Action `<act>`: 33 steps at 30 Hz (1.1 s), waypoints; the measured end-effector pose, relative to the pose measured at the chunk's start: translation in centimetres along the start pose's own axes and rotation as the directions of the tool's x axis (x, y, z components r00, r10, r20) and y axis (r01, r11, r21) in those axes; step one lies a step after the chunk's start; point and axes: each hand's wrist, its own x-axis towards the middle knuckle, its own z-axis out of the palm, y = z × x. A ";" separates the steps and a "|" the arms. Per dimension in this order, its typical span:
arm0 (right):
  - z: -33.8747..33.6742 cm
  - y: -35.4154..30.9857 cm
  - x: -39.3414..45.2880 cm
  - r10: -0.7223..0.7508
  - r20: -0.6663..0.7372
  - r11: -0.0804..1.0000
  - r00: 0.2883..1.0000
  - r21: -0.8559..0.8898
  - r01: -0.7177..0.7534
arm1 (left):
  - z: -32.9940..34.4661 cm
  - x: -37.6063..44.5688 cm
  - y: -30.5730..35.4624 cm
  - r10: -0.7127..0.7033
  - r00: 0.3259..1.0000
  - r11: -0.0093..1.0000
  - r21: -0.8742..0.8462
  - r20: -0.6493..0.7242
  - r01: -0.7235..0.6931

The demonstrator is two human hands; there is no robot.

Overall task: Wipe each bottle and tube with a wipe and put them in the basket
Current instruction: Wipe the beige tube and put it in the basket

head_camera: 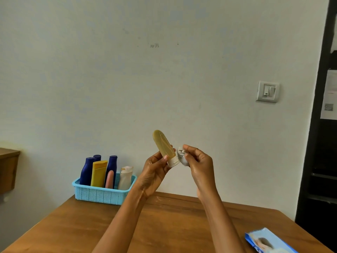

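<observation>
My left hand (155, 170) holds an amber tube (163, 145) up above the table, its white cap (173, 161) pointing down and to the right. My right hand (198, 161) pinches a crumpled white wipe (182, 157) against that cap. At the table's far left corner stands a light blue basket (99, 195) holding several items: dark blue bottles (87, 170), a yellow tube (99, 173), a pink tube (109, 179) and a white tube (125, 177).
A wooden table (173, 225) runs beneath my arms. A blue pack of wipes (268, 241) lies at its near right edge. A dark shelf unit (322, 143) stands at the right, and a wooden ledge (8, 167) at the left.
</observation>
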 end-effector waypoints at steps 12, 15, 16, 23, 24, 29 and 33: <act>0.3 0.4 -0.3 -0.036 0.046 0.995 0.998 -0.093 0.040 | 0.1 -0.2 -0.1 -0.001 1.000 0.999 0.034 -0.006 0.002; 0.2 0.7 -0.3 -0.020 0.074 0.992 0.997 -0.120 0.028 | -0.1 -0.2 -0.2 0.001 1.000 0.999 0.036 -0.002 -0.001; 0.0 0.8 -0.4 -0.014 0.075 0.992 0.997 -0.128 0.023 | -0.2 -0.1 -0.2 0.001 1.000 0.999 0.040 0.002 -0.001; 0.4 0.3 -0.8 -0.085 0.010 0.980 0.996 -0.178 0.085 | -0.1 0.5 -0.5 0.072 0.997 0.977 0.201 0.009 -0.072; 0.7 0.1 -0.9 -0.099 0.018 0.982 0.995 -0.158 0.100 | -0.2 0.6 -0.5 0.083 0.997 0.972 0.221 0.004 -0.082; 1.8 -0.2 -1.5 -0.168 0.064 0.969 0.984 -0.172 0.177 | -0.6 0.3 -0.8 0.048 0.999 0.986 0.160 0.014 -0.050; 0.9 0.1 -1.1 -0.189 -0.007 0.957 0.982 -0.226 0.183 | 0.1 -0.1 -0.5 -0.003 0.996 0.998 0.070 0.087 -0.004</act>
